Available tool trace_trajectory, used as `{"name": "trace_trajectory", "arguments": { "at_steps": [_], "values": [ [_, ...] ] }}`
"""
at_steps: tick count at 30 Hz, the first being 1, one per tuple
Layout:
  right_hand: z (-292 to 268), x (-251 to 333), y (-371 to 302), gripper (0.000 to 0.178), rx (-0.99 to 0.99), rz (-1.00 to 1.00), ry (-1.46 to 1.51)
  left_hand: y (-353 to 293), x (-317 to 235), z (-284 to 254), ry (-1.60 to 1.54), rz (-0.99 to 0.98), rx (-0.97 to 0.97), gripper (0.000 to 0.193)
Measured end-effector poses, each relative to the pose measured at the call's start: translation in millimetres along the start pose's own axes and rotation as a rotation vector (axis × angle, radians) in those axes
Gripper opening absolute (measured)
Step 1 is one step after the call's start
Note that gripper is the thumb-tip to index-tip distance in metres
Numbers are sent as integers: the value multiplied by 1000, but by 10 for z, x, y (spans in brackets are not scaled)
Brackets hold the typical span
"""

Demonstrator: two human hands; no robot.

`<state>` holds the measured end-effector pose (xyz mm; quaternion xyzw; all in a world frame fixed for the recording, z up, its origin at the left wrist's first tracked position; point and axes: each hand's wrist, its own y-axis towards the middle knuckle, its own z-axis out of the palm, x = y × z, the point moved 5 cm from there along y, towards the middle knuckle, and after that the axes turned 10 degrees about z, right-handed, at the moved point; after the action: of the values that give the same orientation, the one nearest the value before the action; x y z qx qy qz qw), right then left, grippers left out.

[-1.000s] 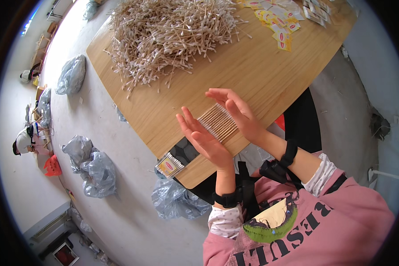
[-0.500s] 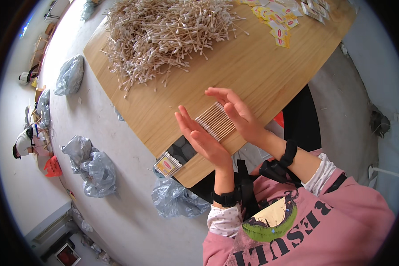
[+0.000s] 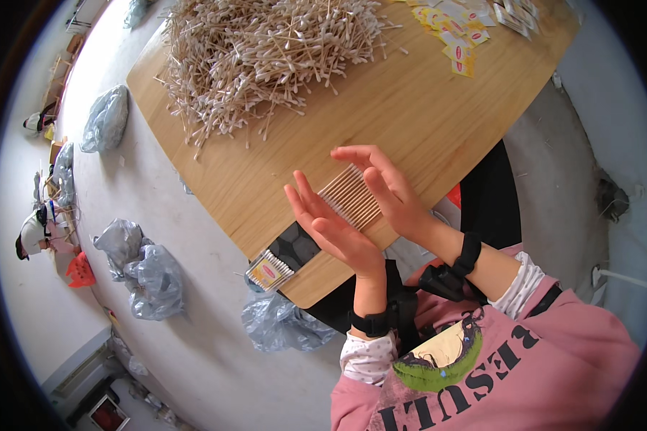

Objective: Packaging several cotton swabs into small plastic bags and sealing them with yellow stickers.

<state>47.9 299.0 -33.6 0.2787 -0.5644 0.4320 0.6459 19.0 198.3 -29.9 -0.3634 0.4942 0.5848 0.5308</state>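
Observation:
A flat row of cotton swabs point(image 3: 350, 195) lies side by side on the wooden table between my two hands. My left hand point(image 3: 341, 233) stands along the row's left side with fingers stretched out, its palm edge close to the white tips. On the other side, my right hand point(image 3: 395, 192) is open too, fingers extended and thumb raised, covering some of the swab ends. Whether the palms press on the tips is hidden. Left of my left hand, a clear pack of swabs with a yellow label point(image 3: 269, 271) sits at the table's edge beside a dark patterned pad point(image 3: 293, 248).
A big heap of loose cotton swabs point(image 3: 266, 65) covers the table's far left. Yellow and white cards point(image 3: 459, 43) and several small packs point(image 3: 516, 16) lie at the far right. Grey plastic bags point(image 3: 154, 280) rest on the floor. Another person point(image 3: 39, 233) is off at the left.
My left hand has shifted slightly to the right, closer to my right hand. The whole view has moved a little; the swab row stays between the palms.

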Motion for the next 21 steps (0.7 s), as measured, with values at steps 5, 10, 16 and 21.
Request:
{"name": "trace_trajectory", "arguments": {
  "at_steps": [5, 10, 16, 21],
  "values": [
    [-23, 34, 128, 62, -42, -42, -7, 83, 25, 58, -24, -14, 13, 72],
    [-32, 27, 126, 59, -42, -36, 25, 114, 21, 21, -27, -30, 43, 74],
    [-101, -8, 50, 63, 70, 48, 2, 34, 2, -55, -11, -74, 118, 78],
    [-89, 17, 1, 60, -3, 7, -3, -18, -30, 15, 49, -41, 86, 82]
  ]
}}
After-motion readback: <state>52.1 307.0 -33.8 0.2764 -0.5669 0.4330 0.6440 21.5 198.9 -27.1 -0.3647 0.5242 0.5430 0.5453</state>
